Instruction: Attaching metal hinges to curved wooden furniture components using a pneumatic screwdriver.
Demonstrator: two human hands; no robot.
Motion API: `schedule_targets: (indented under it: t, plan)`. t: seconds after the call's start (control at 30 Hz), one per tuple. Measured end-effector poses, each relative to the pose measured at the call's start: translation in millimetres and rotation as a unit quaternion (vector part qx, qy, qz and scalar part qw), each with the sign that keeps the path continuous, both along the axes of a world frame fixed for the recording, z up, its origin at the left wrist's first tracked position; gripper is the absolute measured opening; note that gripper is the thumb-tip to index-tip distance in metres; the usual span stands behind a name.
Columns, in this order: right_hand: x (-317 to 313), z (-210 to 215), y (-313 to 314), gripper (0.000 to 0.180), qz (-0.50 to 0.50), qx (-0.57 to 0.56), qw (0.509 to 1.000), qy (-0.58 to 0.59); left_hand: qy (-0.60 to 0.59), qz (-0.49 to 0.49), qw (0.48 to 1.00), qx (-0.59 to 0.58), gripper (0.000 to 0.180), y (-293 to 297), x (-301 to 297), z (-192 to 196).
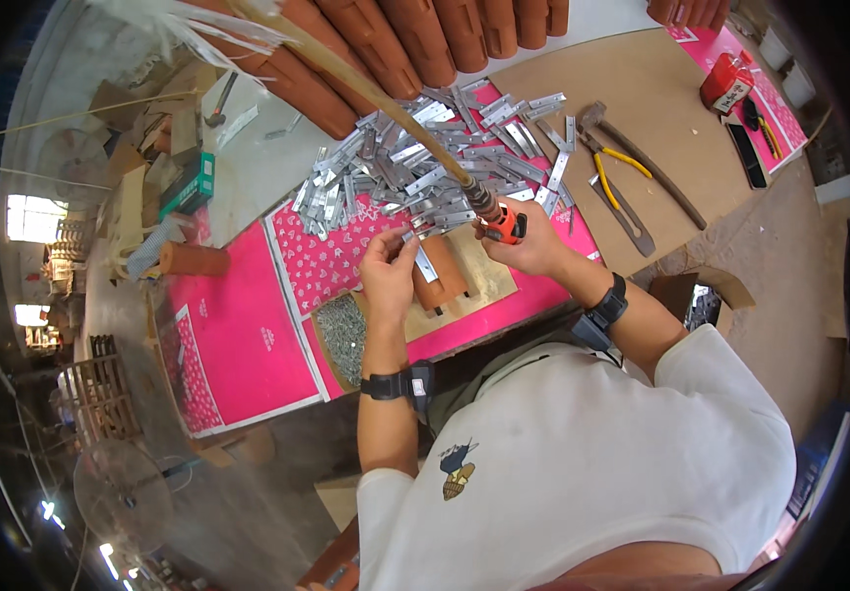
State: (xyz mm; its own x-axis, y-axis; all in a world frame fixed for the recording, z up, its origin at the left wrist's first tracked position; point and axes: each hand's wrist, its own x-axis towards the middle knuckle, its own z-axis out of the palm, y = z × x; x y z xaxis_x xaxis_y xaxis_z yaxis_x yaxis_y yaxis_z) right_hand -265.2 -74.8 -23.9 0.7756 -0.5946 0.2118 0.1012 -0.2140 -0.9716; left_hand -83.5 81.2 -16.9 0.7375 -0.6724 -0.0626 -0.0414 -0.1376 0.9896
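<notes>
Left hand point(389, 258) pinches flat silver metal strip point(425, 264) between fingertips, strip angled above brown clay block point(442, 281) on tabletop point(248, 325). Right hand point(528, 239) closed around orange-handled tool point(500, 221) fixed to long tan cane point(366, 89). Heap of silver metal strips point(425, 158) just beyond hands. Yellow-handled pliers point(610, 169) lie well right.
</notes>
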Motion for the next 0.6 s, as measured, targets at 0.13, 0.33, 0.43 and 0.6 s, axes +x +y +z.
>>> schedule_targets:
  t: [0.13, 0.33, 0.43, 0.6]
  plan:
    - [0, -8, 3, 0.027, -0.007, -0.005, 1.000, -0.021, -0.051, -0.020, 0.998, 0.014, 0.019, 12, -1, -23]
    - [-9, -5, 12, 0.027, 0.009, 0.018, 1.000, -0.009, -0.033, 0.007, 0.999, -0.033, 0.011, 18, -24, -43]
    - [-8, -1, 12, 0.027, 0.013, 0.018, 1.000, 0.007, -0.020, 0.008, 0.998, -0.062, 0.011, 18, -29, -38]
    - [-4, -2, 8, 0.025, 0.001, 0.026, 1.000, 0.005, 0.002, -0.009, 0.998, -0.066, 0.012, 15, -26, -27]
